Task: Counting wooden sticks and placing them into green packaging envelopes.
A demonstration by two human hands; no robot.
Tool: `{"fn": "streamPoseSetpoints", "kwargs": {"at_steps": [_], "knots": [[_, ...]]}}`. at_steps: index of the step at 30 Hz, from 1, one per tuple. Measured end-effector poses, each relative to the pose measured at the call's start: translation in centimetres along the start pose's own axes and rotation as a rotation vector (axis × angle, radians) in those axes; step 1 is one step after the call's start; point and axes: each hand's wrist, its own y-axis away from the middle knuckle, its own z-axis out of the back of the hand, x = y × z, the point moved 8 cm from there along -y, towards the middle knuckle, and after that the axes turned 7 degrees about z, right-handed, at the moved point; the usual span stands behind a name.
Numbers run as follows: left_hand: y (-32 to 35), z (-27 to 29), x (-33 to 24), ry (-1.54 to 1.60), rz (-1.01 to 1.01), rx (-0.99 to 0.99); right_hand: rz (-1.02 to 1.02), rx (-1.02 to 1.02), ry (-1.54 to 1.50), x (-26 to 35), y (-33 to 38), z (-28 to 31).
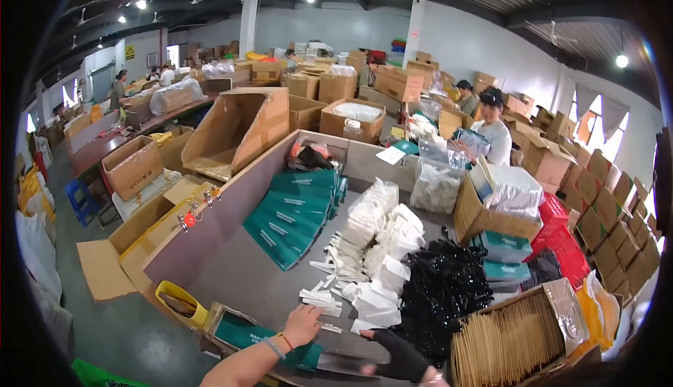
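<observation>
My left hand [303, 325] reaches over the near part of the grey worktable, palm down, fingers extended to the edge of some flat white strips [321, 299]. My right hand [398, 356], in a black fingerless glove, is to its right with thumb and fingers apart; nothing shows between them. Below both hands lies a teal packet [306, 357], partly covered by my left wrist. Beyond them spreads a heap of white pieces [382, 247]. A pile of shiny black items [445, 289] lies right of it. Teal packets [291, 212] are fanned out at the far left.
A box of thin wooden sticks [508, 341] stands at the near right. A carton [484, 208] and red crates [554, 226] are behind it. Low partition walls [203, 226] edge the table. A yellow container [182, 303] hangs at the left. A co-worker [494, 134] stands across, holding packets.
</observation>
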Motion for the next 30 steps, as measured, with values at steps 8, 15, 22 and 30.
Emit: {"fn": "streamPoseSetpoints", "kwargs": {"at_steps": [8, 15, 22, 30], "knots": [[-0.8, -3.2, 2.2, -0.147, 0.055, 0.209, 0.319, 0.285, -0.597, 4.7, 1.1, -1.3], [-1.7, -4.6, 4.2, -0.224, 0.054, 0.304, 0.672, 0.399, -0.793, 5.4, 6.1, -4.8], [-2.8, -3.3, 1.2, -0.140, -0.046, 0.230, -0.635, -0.685, -0.102, -4.8, 18.4, 9.3], [-1.4, 0.5, 1.2, 0.081, 0.009, 0.123, -0.966, -0.976, 1.218, -14.7, 33.9, 17.9]]}}
